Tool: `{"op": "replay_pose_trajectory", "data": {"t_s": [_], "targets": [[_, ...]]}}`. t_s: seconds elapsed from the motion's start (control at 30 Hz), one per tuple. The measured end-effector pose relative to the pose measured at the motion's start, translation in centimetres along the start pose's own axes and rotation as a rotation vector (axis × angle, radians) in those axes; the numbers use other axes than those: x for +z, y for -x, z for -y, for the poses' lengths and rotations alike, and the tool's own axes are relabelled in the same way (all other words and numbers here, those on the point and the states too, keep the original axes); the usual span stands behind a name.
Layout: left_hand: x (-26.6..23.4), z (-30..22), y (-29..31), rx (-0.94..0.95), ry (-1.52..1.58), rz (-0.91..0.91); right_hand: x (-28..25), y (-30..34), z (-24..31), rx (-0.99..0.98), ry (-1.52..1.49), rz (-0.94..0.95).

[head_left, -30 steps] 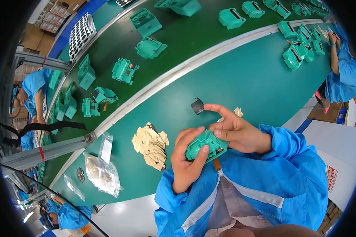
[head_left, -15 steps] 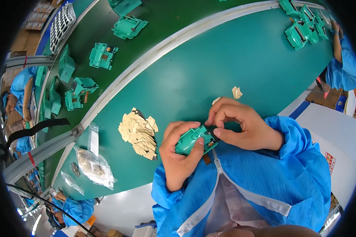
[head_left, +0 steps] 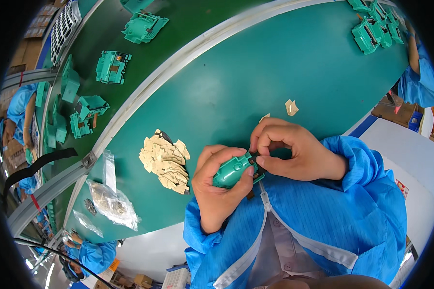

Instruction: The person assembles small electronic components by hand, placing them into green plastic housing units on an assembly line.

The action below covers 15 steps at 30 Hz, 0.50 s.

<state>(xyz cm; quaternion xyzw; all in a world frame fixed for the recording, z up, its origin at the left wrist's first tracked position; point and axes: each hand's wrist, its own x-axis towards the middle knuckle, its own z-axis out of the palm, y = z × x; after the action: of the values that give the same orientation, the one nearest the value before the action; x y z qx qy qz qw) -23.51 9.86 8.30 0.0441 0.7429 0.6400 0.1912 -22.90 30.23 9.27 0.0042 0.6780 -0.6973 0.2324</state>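
Observation:
My left hand is wrapped round a small green plastic housing, with the thumb on its face and the fingers along its upper edge. At the housing's right end, my right hand is closed in a pinch. A small dark piece shows between its thumb and fingertips, against the housing; its exact kind is hidden. A copper-coloured tab sticks out below the housing. Left of my hands lies a pile of cream-coloured cut pieces.
Clear plastic bags lie on the left of the green table. Beyond a pale rail sit several green housings; another group stands far right. A loose cream piece lies above my right hand. Co-workers in blue sit on both sides.
My right fingertips have come slightly closer to the housing, and the dark piece sits nearer its end. The left hand keeps its hold. The whole view has shifted a little.

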Motion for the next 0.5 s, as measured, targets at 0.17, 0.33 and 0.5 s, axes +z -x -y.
{"op": "replay_pose_trajectory", "data": {"t_s": [0.17, 0.33, 0.5], "targets": [[-0.01, 0.10, 0.06, 0.001, -0.004, -0.013, 0.13, -0.15, 0.04, 0.008, -0.006, 0.003], [0.00, 0.24, 0.03, -0.025, 0.058, -0.011, 0.18, -0.16, -0.17, 0.018, -0.030, -0.004], [-0.08, 0.71, 0.39, -0.079, 0.154, -0.015, 0.16, -0.30, -0.48, 0.048, -0.054, 0.020]]}}
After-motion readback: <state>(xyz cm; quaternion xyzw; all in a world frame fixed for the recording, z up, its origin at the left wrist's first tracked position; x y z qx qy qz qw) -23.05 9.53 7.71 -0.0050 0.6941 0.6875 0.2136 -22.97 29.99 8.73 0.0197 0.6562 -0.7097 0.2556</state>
